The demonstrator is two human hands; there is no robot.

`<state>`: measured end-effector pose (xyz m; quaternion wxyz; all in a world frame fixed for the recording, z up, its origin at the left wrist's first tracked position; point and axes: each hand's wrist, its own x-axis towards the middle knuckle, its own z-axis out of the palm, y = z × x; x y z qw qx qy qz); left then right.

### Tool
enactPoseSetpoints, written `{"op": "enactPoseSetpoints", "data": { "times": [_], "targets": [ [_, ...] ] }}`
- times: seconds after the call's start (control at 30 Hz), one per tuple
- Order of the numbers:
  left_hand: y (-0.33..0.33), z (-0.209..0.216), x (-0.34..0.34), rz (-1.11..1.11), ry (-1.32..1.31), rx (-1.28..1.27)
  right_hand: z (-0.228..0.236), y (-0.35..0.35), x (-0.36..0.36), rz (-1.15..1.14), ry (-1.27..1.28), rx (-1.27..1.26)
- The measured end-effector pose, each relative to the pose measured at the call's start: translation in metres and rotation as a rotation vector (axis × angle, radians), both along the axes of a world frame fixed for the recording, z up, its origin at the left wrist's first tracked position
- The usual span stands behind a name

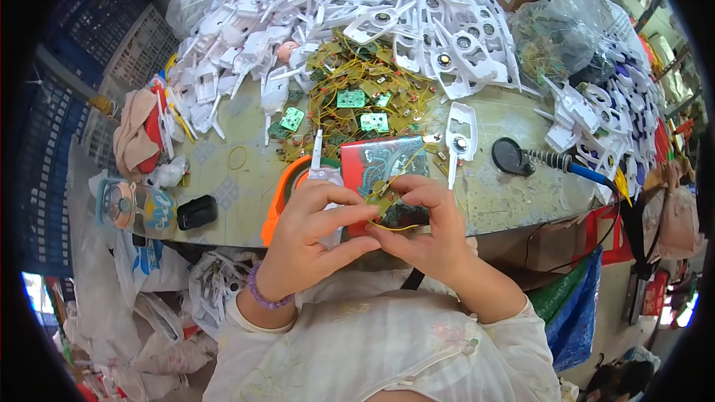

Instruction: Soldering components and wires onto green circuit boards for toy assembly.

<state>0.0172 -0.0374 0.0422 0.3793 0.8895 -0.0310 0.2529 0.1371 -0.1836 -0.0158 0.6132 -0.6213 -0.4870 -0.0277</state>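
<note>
Close to my body, a small circuit board point(381, 199) with thin yellow wires is pinched between the fingertips of both hands. My left hand point(316, 227), with a purple bead bracelet at the wrist, grips its left edge. My right hand point(428, 227) closes on the other side. Beneath them lies a red and dark box-like block point(361, 160). An orange roll of tape point(277, 205) and a white plastic shell point(325, 171) are beside my left hand. Beyond the block is a heap of circuit boards point(365, 74) with yellow wires, several of them green side up.
White plastic shells point(261, 22) are piled across the back, with more at the far right. A single white shell point(461, 138) lies near a soldering iron point(558, 160) and its stand. On the left are a black case point(196, 212) and a clear cup point(138, 205).
</note>
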Motion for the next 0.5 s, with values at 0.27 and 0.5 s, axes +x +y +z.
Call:
{"op": "enactPoseSetpoints", "data": {
  "times": [0.27,0.5],
  "targets": [
    [-0.009,-0.014,0.008,0.092,-0.071,-0.325,0.001,0.000,-0.008,-0.013,-0.029,-0.079],
    [-0.012,-0.014,0.018,0.073,0.008,-0.498,-0.003,0.006,-0.013,0.032,-0.387,0.027]
  ]
}}
